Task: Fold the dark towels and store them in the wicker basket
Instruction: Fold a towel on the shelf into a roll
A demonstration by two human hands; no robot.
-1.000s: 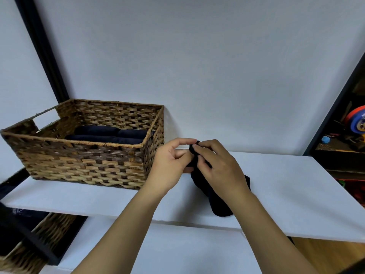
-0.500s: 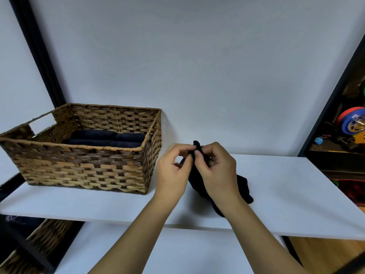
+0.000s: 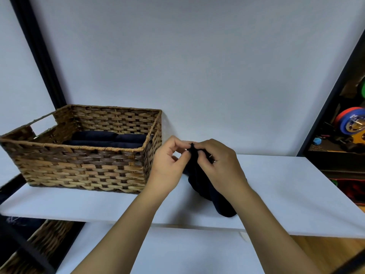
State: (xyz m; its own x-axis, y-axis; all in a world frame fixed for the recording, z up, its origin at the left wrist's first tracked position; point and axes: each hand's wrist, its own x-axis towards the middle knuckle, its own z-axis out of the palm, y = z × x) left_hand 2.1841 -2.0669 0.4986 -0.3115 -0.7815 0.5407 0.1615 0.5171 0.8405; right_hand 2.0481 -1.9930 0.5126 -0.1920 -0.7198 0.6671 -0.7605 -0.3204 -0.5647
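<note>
Shelf: I see one white shelf (image 3: 296, 194) carrying everything.
Basket: one wicker basket (image 3: 83, 169) sits at the shelf's left end, just beside my hands.
Stored towels: folded dark towels (image 3: 110, 137) lie inside it; I count perhaps four, though the dark cloth blurs together.
Loose towel: one dark towel (image 3: 205, 188) is bunched on the shelf, right of the basket, its top raised.
Handling: I judge it light, soft and limp; it should sag unless taken by a corner or hem.
Left hand (image 3: 167, 167): thumb and fingertips pinch the towel's top edge.
Right hand (image 3: 221, 169): fingers curl and pinch the same edge, close against the left.
</note>
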